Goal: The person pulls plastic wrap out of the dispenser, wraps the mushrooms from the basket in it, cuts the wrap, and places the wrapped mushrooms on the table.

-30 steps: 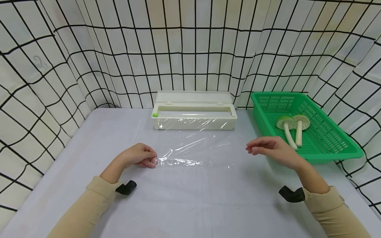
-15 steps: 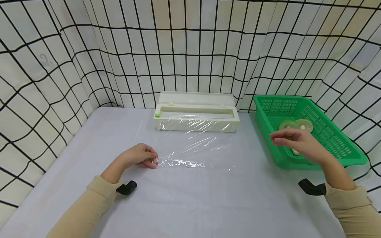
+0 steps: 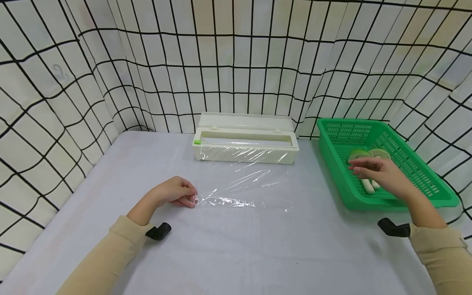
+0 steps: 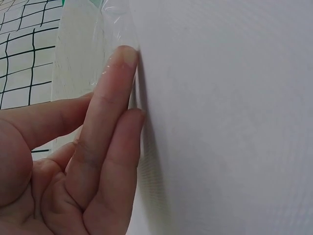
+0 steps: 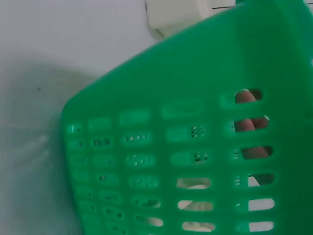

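In the head view, my left hand [image 3: 175, 191] pinches the left corner of a sheet of clear plastic wrap [image 3: 230, 201]. The wrap runs across the table from a white plastic wrap dispenser [image 3: 245, 155], whose lid stands raised at the back. In the left wrist view, film [image 4: 116, 19] lies against a fingertip of the left hand [image 4: 100, 127]. My right hand [image 3: 381, 174] is over the green basket [image 3: 339, 186], fingers loosely bent and holding nothing. Below it lie two mushrooms, one green-capped [image 3: 357, 154] and one pale-capped [image 3: 380, 153], their stems partly hidden by the hand.
A green slider [image 3: 197, 141] sits at the dispenser's left end. White cloth covers the table [image 3: 258, 250]. Black wire mesh [image 3: 236, 65] with white sheeting behind it encloses the back and sides. In the right wrist view, the basket's slotted wall [image 5: 161, 93] hides most of the hand.
My right hand has moved right, from beside the basket to over the mushrooms. The left hand keeps its hold on the wrap's corner. The head view has shifted slightly.
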{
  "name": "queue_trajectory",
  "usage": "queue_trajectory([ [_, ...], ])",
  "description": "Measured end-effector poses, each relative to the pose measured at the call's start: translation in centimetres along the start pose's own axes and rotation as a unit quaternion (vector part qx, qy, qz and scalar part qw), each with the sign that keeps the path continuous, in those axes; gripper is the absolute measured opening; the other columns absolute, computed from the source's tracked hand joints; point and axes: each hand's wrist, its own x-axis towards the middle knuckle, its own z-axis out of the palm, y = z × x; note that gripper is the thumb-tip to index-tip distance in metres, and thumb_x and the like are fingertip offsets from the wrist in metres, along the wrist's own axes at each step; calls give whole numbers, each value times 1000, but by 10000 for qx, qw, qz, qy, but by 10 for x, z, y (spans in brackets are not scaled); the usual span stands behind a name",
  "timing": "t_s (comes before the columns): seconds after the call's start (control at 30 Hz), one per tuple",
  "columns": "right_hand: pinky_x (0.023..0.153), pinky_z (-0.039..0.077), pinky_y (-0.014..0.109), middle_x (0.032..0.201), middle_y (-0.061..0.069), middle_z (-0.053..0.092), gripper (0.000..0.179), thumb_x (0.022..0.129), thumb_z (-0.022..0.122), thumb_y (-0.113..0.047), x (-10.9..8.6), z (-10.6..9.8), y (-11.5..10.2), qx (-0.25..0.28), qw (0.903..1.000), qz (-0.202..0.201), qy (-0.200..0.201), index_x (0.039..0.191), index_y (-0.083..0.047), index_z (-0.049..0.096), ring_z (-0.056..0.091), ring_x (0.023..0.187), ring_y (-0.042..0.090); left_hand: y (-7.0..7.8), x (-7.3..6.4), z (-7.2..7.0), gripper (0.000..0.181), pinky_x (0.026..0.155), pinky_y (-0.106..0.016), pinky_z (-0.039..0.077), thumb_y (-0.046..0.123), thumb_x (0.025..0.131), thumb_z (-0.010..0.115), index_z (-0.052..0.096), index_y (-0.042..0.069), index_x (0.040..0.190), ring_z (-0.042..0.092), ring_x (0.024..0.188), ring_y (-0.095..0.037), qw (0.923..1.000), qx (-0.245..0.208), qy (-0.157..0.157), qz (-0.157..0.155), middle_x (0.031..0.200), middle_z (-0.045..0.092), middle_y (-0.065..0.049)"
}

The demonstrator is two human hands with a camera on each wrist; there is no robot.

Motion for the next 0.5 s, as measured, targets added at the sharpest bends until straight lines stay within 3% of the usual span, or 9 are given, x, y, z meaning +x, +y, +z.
queue_trajectory([
  [0.13,79,56,19,112,-21,67,26,105,57,-5,3,-4,9,-118,9998,156,26,126,-17,66,66,98,-1,0,0,0,21,69,-27,59,8,105,57,65,-10,113,74,77,-14,10000,-23,-4,-3,84,69,-5],
  [0.27,77,58,24,108,-20,67,26,106,57,-8,6,-8,18,-363,9986,375,40,130,-1,61,66,95,-2,-1,0,1,20,69,-27,59,8,105,57,65,-9,112,74,76,-14,10000,-42,2,-19,84,69,-5],
  [0.33,75,60,28,109,-9,69,31,106,57,-8,8,-9,22,-499,9975,496,49,132,8,57,65,93,-2,-1,0,1,20,69,-27,59,9,105,58,65,-9,112,74,76,-14,10000,-33,14,-40,84,69,-5],
  [0.43,74,61,33,115,19,69,38,106,54,-6,9,-11,27,-806,9947,635,-20,137,17,50,64,91,-4,-2,0,1,20,69,-27,59,9,105,58,66,-8,111,74,76,-15,10000,-24,40,-71,84,69,-5],
  [0.5,74,61,36,122,35,62,41,107,52,-6,10,-12,29,-1043,9914,781,-75,139,19,46,66,94,4,-2,0,1,19,69,-27,59,9,105,58,67,-7,110,73,76,-15,9999,-8,59,-86,84,69,-5],
])
